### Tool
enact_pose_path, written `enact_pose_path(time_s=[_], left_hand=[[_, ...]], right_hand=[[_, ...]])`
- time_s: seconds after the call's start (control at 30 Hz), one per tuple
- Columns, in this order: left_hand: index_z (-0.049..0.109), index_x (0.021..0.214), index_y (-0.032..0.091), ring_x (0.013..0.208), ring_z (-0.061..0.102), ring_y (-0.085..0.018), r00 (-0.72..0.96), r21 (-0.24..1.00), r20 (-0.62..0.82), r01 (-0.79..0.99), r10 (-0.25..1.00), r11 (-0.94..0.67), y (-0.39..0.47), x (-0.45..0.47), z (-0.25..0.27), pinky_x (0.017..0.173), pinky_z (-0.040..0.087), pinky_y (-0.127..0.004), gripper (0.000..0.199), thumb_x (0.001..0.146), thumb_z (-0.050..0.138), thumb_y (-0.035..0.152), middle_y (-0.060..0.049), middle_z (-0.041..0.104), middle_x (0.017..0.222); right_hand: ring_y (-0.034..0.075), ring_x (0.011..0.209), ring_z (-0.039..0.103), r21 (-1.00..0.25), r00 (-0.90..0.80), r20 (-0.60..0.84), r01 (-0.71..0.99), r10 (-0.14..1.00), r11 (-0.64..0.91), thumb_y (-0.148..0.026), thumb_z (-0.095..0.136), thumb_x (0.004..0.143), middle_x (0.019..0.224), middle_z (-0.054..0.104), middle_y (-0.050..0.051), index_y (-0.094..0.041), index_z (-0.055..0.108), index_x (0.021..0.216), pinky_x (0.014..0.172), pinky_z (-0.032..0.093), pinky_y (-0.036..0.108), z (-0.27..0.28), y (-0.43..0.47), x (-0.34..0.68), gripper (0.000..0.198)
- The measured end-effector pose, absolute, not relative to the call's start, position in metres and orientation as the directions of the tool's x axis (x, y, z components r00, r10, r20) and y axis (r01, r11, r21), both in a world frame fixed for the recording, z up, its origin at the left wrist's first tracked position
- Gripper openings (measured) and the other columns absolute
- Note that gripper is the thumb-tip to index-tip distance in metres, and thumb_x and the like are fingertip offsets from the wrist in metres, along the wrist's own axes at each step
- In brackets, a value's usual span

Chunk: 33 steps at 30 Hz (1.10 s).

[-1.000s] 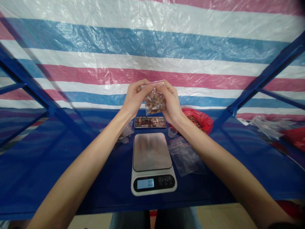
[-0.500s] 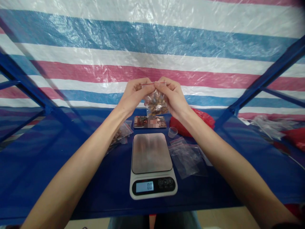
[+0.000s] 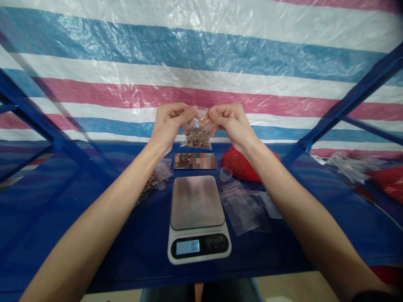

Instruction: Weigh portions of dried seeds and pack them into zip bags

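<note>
A clear zip bag [image 3: 197, 136] with small brownish pieces at its bottom hangs in the air between my hands. My left hand [image 3: 174, 119] pinches its top edge on the left, thumb on the near side. On the other side my right hand [image 3: 228, 119] is closed on the bag's upper right part. Below them, a kitchen scale [image 3: 198, 203] with a bare metal plate reads 0.0. Between the bag and the scale lies a phone [image 3: 181, 161] with its screen lit.
Left of the scale is a pile of filled zip bags [image 3: 159, 174], partly behind my left forearm. To the right are flat zip bags [image 3: 247, 212], a small plastic cup [image 3: 226, 174] and a red plastic bag [image 3: 239, 165]. Blue metal bars [image 3: 343, 111] flank the shelf; striped sheeting [image 3: 201, 50] hangs behind.
My hands have moved apart along the bag's top, the left one shifting left. The bag now hangs slightly further left, its contents lying lower. The view has shifted a little.
</note>
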<state>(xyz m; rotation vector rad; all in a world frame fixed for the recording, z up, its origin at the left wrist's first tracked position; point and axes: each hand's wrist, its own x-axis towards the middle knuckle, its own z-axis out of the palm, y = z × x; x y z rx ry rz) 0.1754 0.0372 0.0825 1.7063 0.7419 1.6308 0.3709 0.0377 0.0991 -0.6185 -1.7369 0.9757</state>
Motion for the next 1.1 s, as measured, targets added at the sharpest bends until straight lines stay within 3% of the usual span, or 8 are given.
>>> enact_pose_path(time_s=[0.37, 0.43, 0.53, 0.63, 0.73, 0.8, 0.97, 1.1], left_hand=[[0.076, 0.078, 0.02, 0.083, 0.074, -0.019, 0.054, 0.787, 0.617, -0.061, 0.785, -0.614, 0.033, 0.181, 0.084, 0.074, 0.057, -0.029, 0.039, 0.097, 0.072, 0.054, -0.004, 0.077, 0.081], [0.075, 0.077, 0.02, 0.079, 0.074, -0.02, 0.077, 0.827, 0.562, -0.042, 0.824, -0.56, 0.025, 0.174, 0.089, 0.071, 0.058, -0.03, 0.041, 0.099, 0.068, 0.054, -0.004, 0.076, 0.076], [0.071, 0.074, 0.02, 0.057, 0.066, -0.015, 0.077, 0.883, 0.467, 0.022, 0.881, -0.47, 0.008, 0.149, 0.09, 0.054, 0.051, -0.027, 0.042, 0.099, 0.066, 0.053, -0.003, 0.071, 0.065], [0.067, 0.072, 0.021, 0.041, 0.053, -0.012, 0.012, 0.923, 0.365, 0.126, 0.931, -0.363, -0.01, 0.112, 0.081, 0.04, 0.037, -0.026, 0.041, 0.097, 0.069, 0.054, -0.002, 0.066, 0.057], [0.065, 0.074, 0.023, 0.035, 0.042, -0.01, -0.135, 0.936, 0.314, 0.21, 0.94, -0.283, -0.023, 0.082, 0.061, 0.036, 0.027, -0.026, 0.041, 0.094, 0.071, 0.058, 0.001, 0.062, 0.052], [0.065, 0.076, 0.023, 0.034, 0.039, -0.01, -0.194, 0.94, 0.265, 0.269, 0.945, -0.209, -0.026, 0.071, 0.047, 0.036, 0.026, -0.027, 0.041, 0.092, 0.072, 0.061, 0.003, 0.059, 0.049], [0.064, 0.079, 0.022, 0.036, 0.039, -0.012, -0.158, 0.886, 0.187, 0.454, 0.97, -0.097, -0.022, 0.066, 0.023, 0.04, 0.027, -0.026, 0.041, 0.083, 0.074, 0.061, 0.004, 0.055, 0.047], [0.065, 0.089, 0.023, 0.044, 0.05, -0.016, -0.1, 0.764, 0.216, 0.637, 0.971, -0.104, -0.022, 0.061, 0.014, 0.046, 0.033, -0.027, 0.039, 0.084, 0.07, 0.061, 0.003, 0.062, 0.055]], right_hand=[[0.018, 0.068, 0.072, -0.756, -0.428, 0.504, 0.202, 0.751, 0.622, -0.052, 0.072, 0.098, 0.081, 0.081, 0.007, -0.016, 0.079, 0.081, 0.061, 0.056, 0.029, 0.114, 0.023, 0.374, 0.04], [0.018, 0.068, 0.074, -0.768, -0.459, 0.46, 0.223, 0.76, 0.6, -0.056, 0.069, 0.099, 0.085, 0.083, 0.009, -0.016, 0.08, 0.089, 0.063, 0.057, 0.03, 0.113, 0.013, 0.38, 0.043], [0.017, 0.066, 0.074, -0.778, -0.409, 0.41, 0.309, 0.815, 0.547, -0.056, 0.064, 0.103, 0.087, 0.084, 0.01, -0.015, 0.079, 0.106, 0.063, 0.058, 0.03, 0.104, 0.001, 0.415, 0.044], [0.017, 0.06, 0.072, -0.757, -0.268, 0.406, 0.437, 0.874, 0.486, -0.051, 0.059, 0.105, 0.073, 0.079, 0.007, -0.016, 0.076, 0.095, 0.058, 0.057, 0.029, 0.084, 0.0, 0.479, 0.04], [0.019, 0.057, 0.073, -0.736, -0.301, 0.211, 0.577, 0.93, 0.354, -0.037, 0.06, 0.101, 0.069, 0.078, 0.007, -0.018, 0.074, 0.083, 0.054, 0.058, 0.03, 0.056, 0.008, 0.537, 0.029], [0.021, 0.059, 0.075, -0.66, -0.359, 0.098, 0.674, 0.928, 0.331, -0.024, 0.057, 0.095, 0.073, 0.08, 0.006, -0.02, 0.077, 0.085, 0.058, 0.062, 0.034, 0.035, 0.013, 0.556, 0.022], [0.028, 0.094, 0.081, -0.327, -0.401, 0.18, 0.837, 0.898, 0.439, 0.001, 0.055, 0.074, 0.101, 0.085, 0.009, -0.021, 0.082, 0.093, 0.088, 0.063, 0.038, -0.001, 0.012, 0.545, 0.04], [0.029, 0.121, 0.076, -0.133, -0.453, 0.194, 0.867, 0.87, 0.48, 0.004, 0.05, 0.078, 0.129, 0.079, 0.015, -0.018, 0.08, 0.109, 0.108, 0.057, 0.039, -0.013, 0.005, 0.536, 0.049]])
